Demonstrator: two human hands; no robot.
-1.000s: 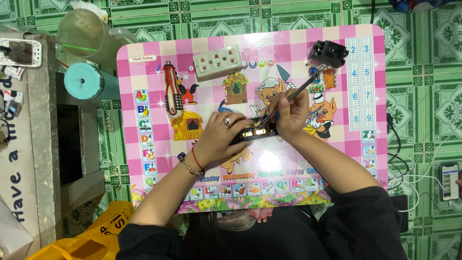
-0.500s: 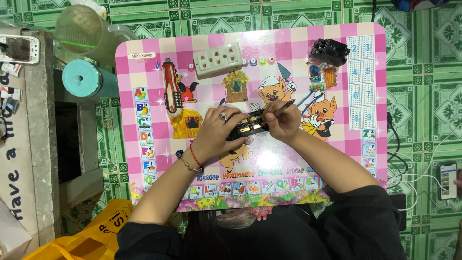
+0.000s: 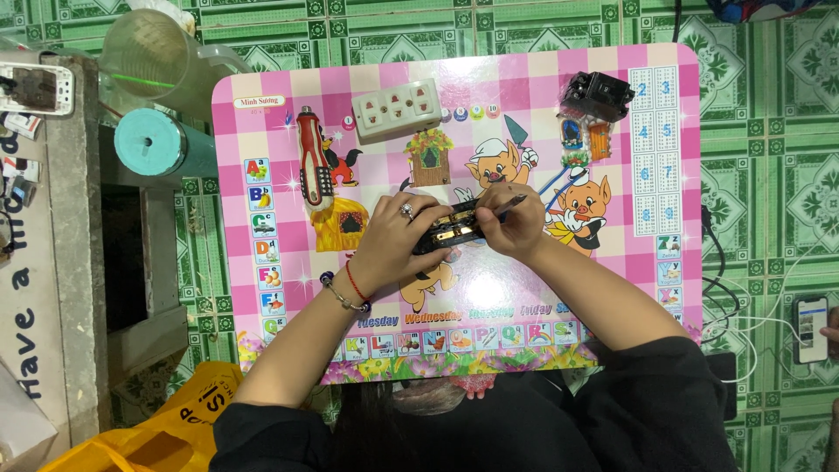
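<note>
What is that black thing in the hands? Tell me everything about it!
The black part is a small, long piece, seemingly plastic, with shiny gold-coloured metal strips showing inside, so it looks opened up. It lies crosswise just above the pink table. The left hand grips its left end; the right hand covers its right end and holds a thin tool over it.

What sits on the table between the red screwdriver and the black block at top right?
Head view: the white socket strip lies between red screwdriver and black block, on the pink table.
</note>
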